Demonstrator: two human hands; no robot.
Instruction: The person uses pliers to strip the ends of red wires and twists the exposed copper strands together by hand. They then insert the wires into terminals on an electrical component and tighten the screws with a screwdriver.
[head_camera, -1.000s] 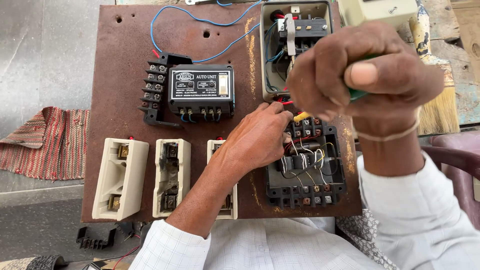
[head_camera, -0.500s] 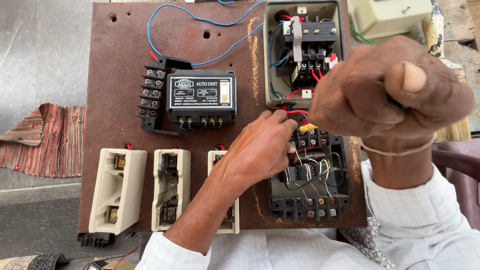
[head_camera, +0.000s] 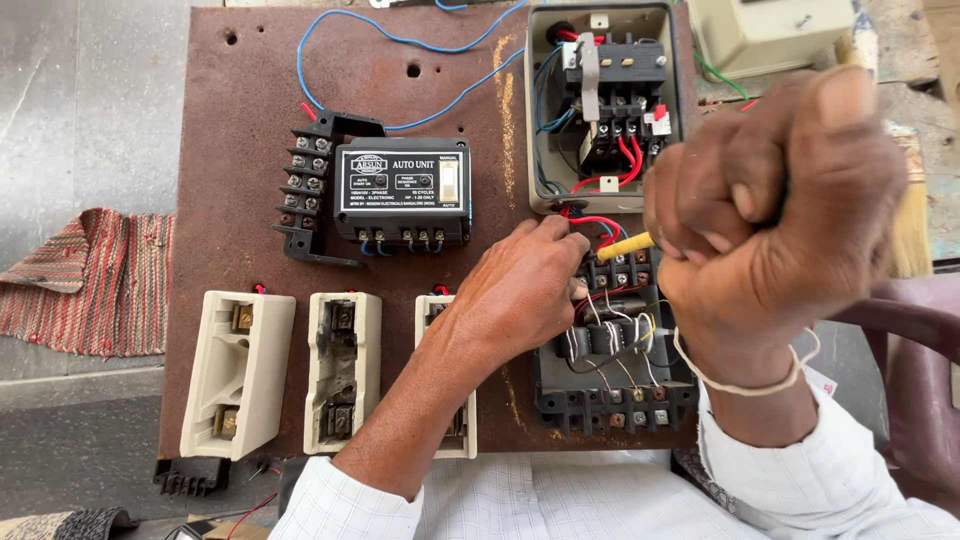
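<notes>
Gripping a yellow screwdriver (head_camera: 626, 246), right hand (head_camera: 775, 215) fisted; left hand (head_camera: 525, 290) fingers pinch red wire (head_camera: 592, 221)

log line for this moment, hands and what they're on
left hand fingertips at black terminal block wires | right hand fisted on yellow-tipped tool

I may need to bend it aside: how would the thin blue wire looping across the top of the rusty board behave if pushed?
The blue wire is thin and sags in loose curves, so probably floppy and light. It likely springs back partway, since its ends look fixed at the black terminal strip and beige box.
</notes>
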